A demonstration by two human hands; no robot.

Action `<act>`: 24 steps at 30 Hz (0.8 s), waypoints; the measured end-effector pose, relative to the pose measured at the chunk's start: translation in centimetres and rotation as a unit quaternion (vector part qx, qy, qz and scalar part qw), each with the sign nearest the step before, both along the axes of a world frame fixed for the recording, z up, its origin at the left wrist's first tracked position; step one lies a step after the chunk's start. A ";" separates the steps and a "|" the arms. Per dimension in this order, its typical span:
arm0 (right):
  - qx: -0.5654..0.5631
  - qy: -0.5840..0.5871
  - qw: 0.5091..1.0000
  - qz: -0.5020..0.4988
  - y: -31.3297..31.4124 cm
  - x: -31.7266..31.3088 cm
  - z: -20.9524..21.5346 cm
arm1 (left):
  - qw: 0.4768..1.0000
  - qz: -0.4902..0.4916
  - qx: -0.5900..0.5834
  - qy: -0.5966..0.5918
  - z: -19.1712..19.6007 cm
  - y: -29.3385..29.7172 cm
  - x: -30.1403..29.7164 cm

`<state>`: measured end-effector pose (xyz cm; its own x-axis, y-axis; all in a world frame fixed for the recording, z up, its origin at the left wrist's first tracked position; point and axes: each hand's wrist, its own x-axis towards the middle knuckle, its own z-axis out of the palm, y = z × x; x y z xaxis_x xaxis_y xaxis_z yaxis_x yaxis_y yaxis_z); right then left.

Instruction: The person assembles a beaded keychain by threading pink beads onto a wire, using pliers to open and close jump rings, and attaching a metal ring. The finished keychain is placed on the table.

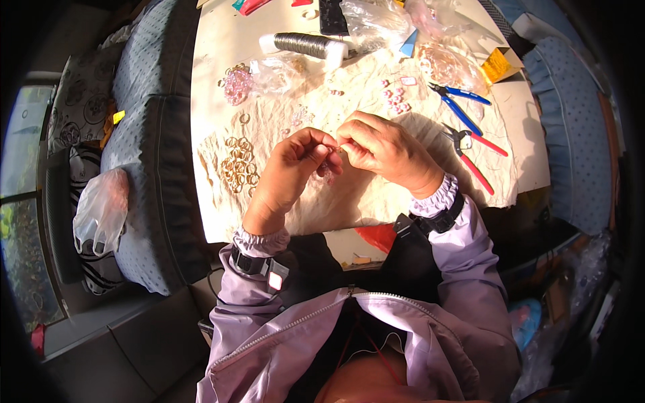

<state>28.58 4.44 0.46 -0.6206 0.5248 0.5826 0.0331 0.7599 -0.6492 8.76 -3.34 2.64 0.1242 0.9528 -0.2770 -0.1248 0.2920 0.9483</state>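
Note:
Over the cloth-covered table my left hand (293, 168) and my right hand (384, 149) meet, fingertips pinched close together. Pink translucent beads (327, 169) hang below the left fingers, apparently part of a small beaded piece. Whatever sits between the right thumb and finger is too small to make out. Left of my left hand lies a pile of brass-coloured rings (240, 164). Small pale beads (297, 117) are scattered just beyond the hands. Pink pearl-like beads (395, 99) rest beyond my right hand, near red-handled pliers (474, 153) and blue-handled cutters (460, 104).
A spool of dark wire (302, 44) lies at the back, near a clear plastic bag (377, 25). Pink beaded rings (236, 86) sit at the far left, and a yellow box (500, 65) at the far right. Blue cushioned seats (151, 161) flank the table (531, 148).

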 end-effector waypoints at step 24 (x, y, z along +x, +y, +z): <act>0.034 -0.018 0.998 -0.039 -0.3 -0.2 -0.1 | 0.984 -0.003 0.129 0.119 0.4 0.0 1.1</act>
<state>28.41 4.18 0.40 -0.6006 0.5323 0.5966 0.1162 0.7964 -0.5935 9.87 -3.32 3.07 0.0907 0.9947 -0.0475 0.1112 0.0373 0.9931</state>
